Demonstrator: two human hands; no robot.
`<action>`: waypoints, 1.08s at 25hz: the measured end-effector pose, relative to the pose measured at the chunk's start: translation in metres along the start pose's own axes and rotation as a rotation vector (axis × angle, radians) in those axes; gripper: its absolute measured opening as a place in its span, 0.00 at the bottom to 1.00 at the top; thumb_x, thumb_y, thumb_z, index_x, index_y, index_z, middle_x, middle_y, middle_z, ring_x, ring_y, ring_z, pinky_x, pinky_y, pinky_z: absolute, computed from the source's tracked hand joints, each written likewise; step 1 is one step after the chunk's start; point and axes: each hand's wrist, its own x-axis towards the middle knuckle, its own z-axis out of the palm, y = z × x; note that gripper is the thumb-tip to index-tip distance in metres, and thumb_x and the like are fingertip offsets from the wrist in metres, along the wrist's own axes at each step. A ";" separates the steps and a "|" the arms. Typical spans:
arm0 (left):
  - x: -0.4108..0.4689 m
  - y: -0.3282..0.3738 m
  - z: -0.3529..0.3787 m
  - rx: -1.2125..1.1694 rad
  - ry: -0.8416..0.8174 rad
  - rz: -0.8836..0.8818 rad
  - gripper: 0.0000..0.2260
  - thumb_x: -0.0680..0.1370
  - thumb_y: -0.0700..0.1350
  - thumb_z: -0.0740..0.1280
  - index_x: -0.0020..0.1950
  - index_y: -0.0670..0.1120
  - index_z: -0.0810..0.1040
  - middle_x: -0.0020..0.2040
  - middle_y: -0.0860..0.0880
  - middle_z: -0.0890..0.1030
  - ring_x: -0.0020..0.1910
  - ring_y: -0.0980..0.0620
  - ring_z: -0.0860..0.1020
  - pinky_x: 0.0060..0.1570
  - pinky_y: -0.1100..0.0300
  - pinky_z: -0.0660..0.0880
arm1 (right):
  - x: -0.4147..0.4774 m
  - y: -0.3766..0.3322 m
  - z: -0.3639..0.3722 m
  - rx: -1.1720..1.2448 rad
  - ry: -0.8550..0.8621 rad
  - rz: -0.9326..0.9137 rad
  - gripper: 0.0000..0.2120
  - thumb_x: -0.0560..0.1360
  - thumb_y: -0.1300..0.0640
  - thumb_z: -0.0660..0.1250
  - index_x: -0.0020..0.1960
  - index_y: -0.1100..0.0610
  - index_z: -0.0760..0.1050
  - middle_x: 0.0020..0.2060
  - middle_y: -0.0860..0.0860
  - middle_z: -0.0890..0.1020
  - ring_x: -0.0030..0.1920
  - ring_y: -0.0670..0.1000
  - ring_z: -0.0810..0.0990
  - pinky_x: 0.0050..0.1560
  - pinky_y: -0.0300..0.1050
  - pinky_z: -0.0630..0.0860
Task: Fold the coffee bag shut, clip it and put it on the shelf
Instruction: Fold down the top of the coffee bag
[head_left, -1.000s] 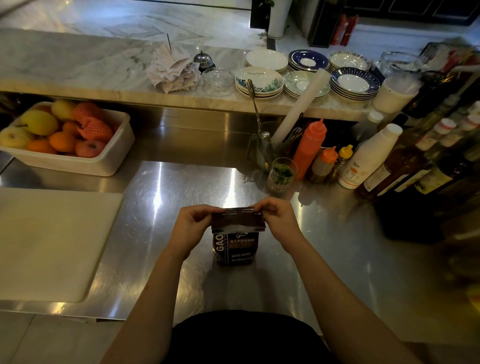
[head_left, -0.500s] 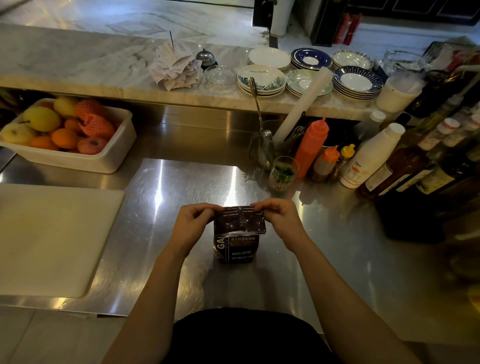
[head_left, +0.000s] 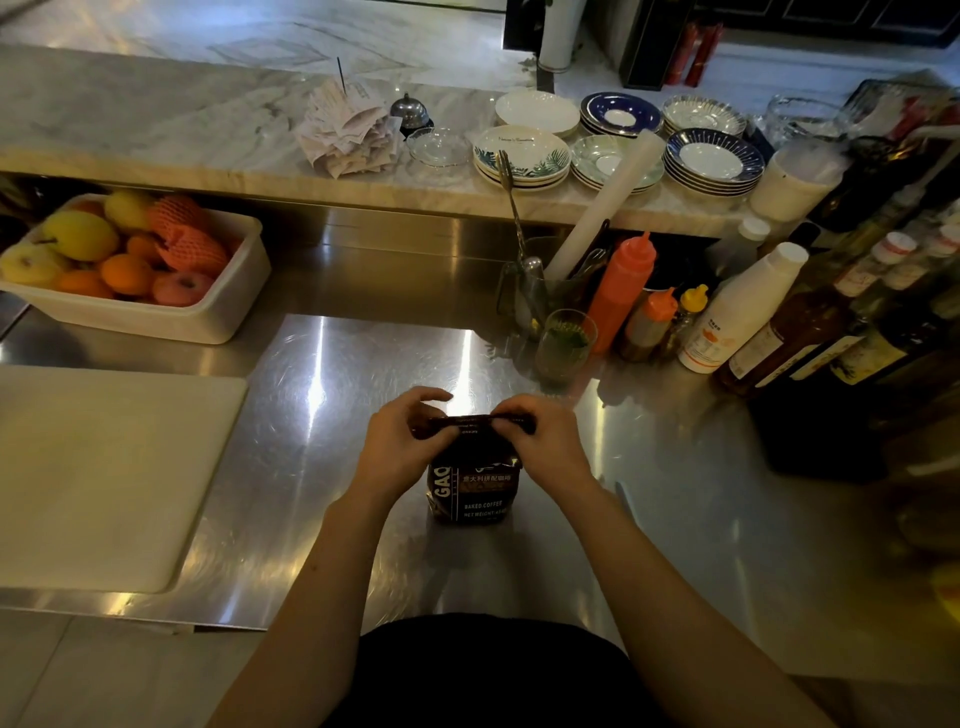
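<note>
Coffee bag (head_left: 474, 493) upright on steel desk (head_left: 332, 415), directly in front of the person, between white cutting board (head_left: 104, 467) and row of bottles (head_left: 779, 332). Top edge of bag rolled down into narrow dark band, held level across the bag's width. Left hand (head_left: 402, 449) at left end of band, fingers (head_left: 431, 397) curled over it and pinching it against thumb. Right hand (head_left: 545, 441) at right end, fingers pressed together on the band in the same pinch. Label side facing the camera, lower body of bag free of both hands.

Progress, as judged: step 1 of 3, folding, under way and near finish; fold formed but secured only by the 2 hands. Clipping not yet done; no clip identifiable anywhere in view. Shelving not yet done; bag on desk, destination shelf not identifiable. Marble ledge (head_left: 156, 130) behind, carrying stacked plates (head_left: 711, 161), possibly that place, but not certain.
</note>
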 end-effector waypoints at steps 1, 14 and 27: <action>0.000 0.002 0.003 0.045 -0.036 0.033 0.11 0.72 0.43 0.74 0.54 0.50 0.82 0.44 0.52 0.84 0.44 0.58 0.82 0.45 0.70 0.77 | 0.000 -0.001 0.003 -0.024 0.017 0.000 0.06 0.72 0.62 0.70 0.45 0.53 0.82 0.40 0.45 0.82 0.43 0.43 0.81 0.48 0.36 0.76; 0.000 0.005 0.013 0.088 -0.091 0.156 0.02 0.74 0.44 0.72 0.44 0.47 0.85 0.38 0.55 0.83 0.40 0.59 0.82 0.41 0.71 0.76 | -0.007 -0.007 0.003 -0.127 -0.083 -0.068 0.07 0.76 0.59 0.65 0.44 0.51 0.81 0.40 0.48 0.84 0.43 0.47 0.82 0.48 0.45 0.80; -0.009 -0.008 -0.003 0.007 0.021 0.099 0.03 0.73 0.40 0.73 0.45 0.45 0.86 0.39 0.53 0.85 0.41 0.61 0.83 0.43 0.71 0.77 | -0.009 -0.005 0.000 -0.194 0.054 -0.004 0.09 0.70 0.48 0.73 0.42 0.54 0.83 0.36 0.49 0.84 0.37 0.46 0.81 0.42 0.43 0.80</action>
